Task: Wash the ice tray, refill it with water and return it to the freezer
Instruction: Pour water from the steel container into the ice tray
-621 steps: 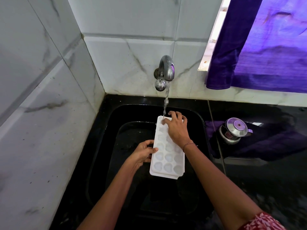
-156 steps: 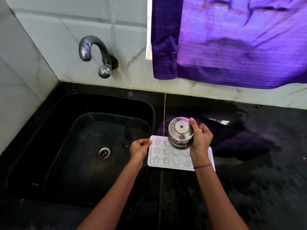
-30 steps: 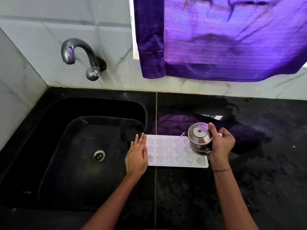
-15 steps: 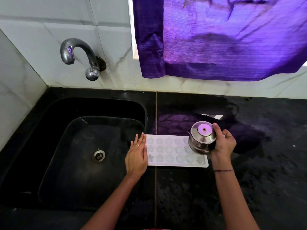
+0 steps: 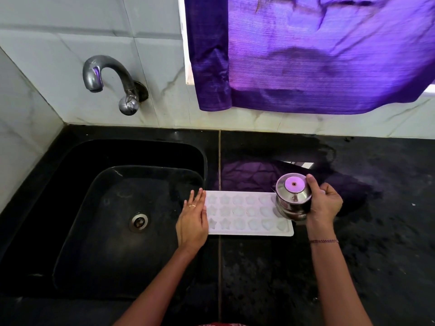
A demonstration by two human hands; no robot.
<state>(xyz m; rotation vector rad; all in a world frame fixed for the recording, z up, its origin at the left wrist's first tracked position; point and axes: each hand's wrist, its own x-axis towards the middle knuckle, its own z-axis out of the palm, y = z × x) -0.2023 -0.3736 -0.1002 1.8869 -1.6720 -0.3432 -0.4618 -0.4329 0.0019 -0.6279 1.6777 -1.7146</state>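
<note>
The white ice tray with star and round cells lies flat on the black counter just right of the sink. My left hand rests flat, fingers together, against the tray's left end. My right hand grips a small steel pot held over the tray's right end, its mouth facing up toward me. Whether water is leaving the pot cannot be told.
A black sink with a drain sits at left, under a steel tap that is not running. A purple curtain hangs over the wall behind. The black counter stretches to the right.
The steel pot has tipped back from leaning over the tray toward upright, and my right hand has drawn slightly right. My left hand and the tray stay put.
</note>
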